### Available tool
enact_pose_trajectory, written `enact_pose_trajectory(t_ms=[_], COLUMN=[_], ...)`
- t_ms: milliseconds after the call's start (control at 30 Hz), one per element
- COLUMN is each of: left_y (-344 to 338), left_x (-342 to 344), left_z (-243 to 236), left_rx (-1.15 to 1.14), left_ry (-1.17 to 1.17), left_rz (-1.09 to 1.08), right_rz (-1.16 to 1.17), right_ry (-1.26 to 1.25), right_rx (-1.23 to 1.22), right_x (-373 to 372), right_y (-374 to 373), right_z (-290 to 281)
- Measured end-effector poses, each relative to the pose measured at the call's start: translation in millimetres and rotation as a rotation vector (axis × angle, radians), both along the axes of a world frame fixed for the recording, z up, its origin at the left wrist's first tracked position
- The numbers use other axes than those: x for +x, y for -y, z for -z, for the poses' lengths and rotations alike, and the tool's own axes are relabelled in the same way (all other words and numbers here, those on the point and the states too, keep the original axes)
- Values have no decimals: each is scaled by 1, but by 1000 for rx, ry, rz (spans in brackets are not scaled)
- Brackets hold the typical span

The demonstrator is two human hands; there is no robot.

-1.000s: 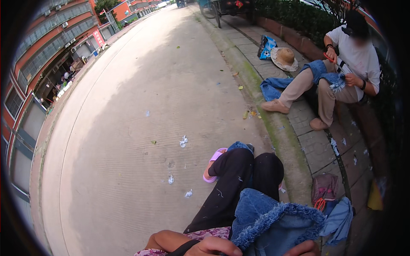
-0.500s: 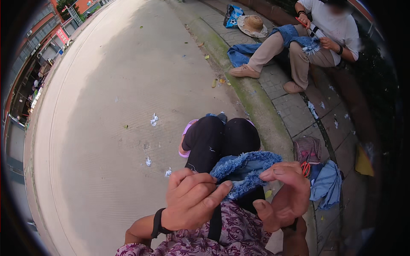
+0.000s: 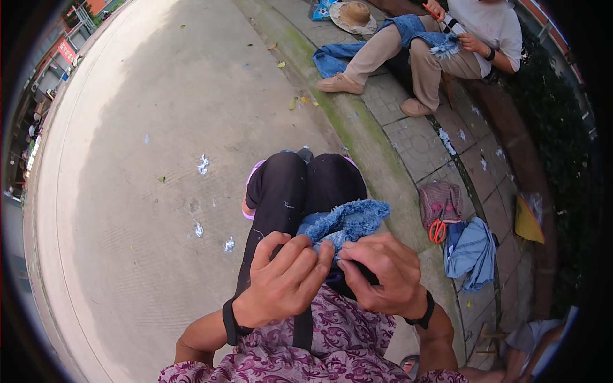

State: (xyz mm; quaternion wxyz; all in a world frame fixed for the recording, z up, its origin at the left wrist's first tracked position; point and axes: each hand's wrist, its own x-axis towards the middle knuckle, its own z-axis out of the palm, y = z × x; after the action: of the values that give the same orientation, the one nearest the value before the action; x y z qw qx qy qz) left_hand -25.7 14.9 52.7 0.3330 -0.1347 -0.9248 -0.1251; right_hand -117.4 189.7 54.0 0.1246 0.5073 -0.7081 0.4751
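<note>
A piece of blue denim (image 3: 357, 217) with a thick frayed edge lies bunched over my lap. My left hand (image 3: 278, 274) is closed on its near side, thumb and fingers pinching the cloth. Close beside it, my right hand (image 3: 386, 271) has thumb and forefinger pressed together at the denim's near edge. Whether threads are caught in that pinch is too small to see. The near part of the cloth is partly hidden by my fingers. Dark trousers (image 3: 274, 198) cover my knees beneath it.
On the paving to my right lie a pink mesh bag (image 3: 445, 199), orange-handled scissors (image 3: 437, 231) and folded light-blue denim (image 3: 472, 255). A seated co-worker (image 3: 482, 29) holds frayed denim and a red tool. Thread tufts (image 3: 203, 165) dot the ground. Another person's limb (image 3: 517, 348) shows at lower right.
My right hand has turned and moved left to the denim, its fingers going from spread to pinched. The left hand keeps its hold. The whole view has shifted slightly.
</note>
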Motion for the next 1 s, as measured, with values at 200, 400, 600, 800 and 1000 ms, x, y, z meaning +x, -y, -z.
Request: enact_pose_trajectory(t_ms=[200,400,600,800,1000], left_y=[-6,-9,-9,-8,10], left_x=[-5,-8,-9,-14,-9], left_z=[14,30,42,50,57], left_rx=[-3,20,49,80,225], left_ry=[43,49,60,47,106], left_rz=[41,55,98,130,104], right_rz=[-14,26,-115,-332,-715], right_ry=[173,596,1279,1744,1641], right_rx=[67,68,-100,-315,-974], right_x=[-6,-6,-15,-22,-44], right_y=[-8,-12,-19,-19,-42], right_z=[11,28,45,63,45])
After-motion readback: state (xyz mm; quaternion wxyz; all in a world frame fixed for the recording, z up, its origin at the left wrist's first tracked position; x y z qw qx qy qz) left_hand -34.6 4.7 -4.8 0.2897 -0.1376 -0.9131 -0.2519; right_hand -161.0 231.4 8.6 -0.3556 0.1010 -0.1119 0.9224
